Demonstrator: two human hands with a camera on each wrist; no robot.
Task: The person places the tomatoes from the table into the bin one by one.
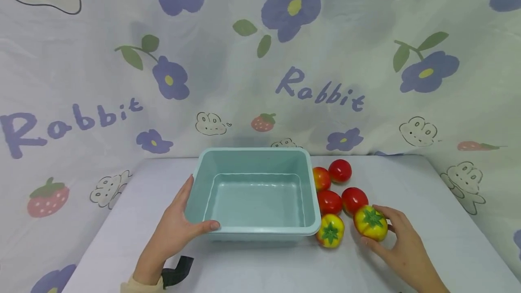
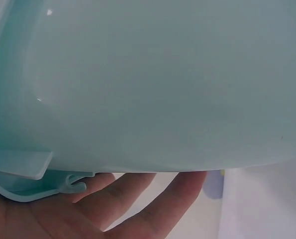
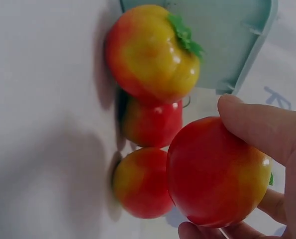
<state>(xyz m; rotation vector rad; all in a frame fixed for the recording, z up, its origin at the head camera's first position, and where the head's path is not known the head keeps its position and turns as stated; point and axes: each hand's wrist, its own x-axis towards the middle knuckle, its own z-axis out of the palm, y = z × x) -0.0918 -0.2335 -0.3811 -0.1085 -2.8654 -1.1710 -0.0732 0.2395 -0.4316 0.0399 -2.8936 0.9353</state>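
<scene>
A light teal plastic basin point(image 1: 254, 230) stands on the white table. My left hand point(image 1: 172, 227) holds its left side, with the thumb over the front rim and the fingers point(image 2: 152, 209) along the outer wall. To the right of the basin, my right hand point(image 1: 403, 248) grips a red and yellow tomato point(image 1: 371, 223) with a green leafy top, thumb on one side and fingers on the other. In the right wrist view this tomato point(image 3: 217, 174) shows its red side. A similar yellow-red tomato point(image 1: 330, 230) sits by the basin's front right corner.
Several red tomatoes point(image 1: 355, 200) lie close together along the basin's right side, one point(image 1: 340, 170) farther back. A white cloth point(image 1: 252, 58) printed with flowers, rabbits and lettering hangs behind the table. A black strap point(image 1: 177, 271) is at my left wrist.
</scene>
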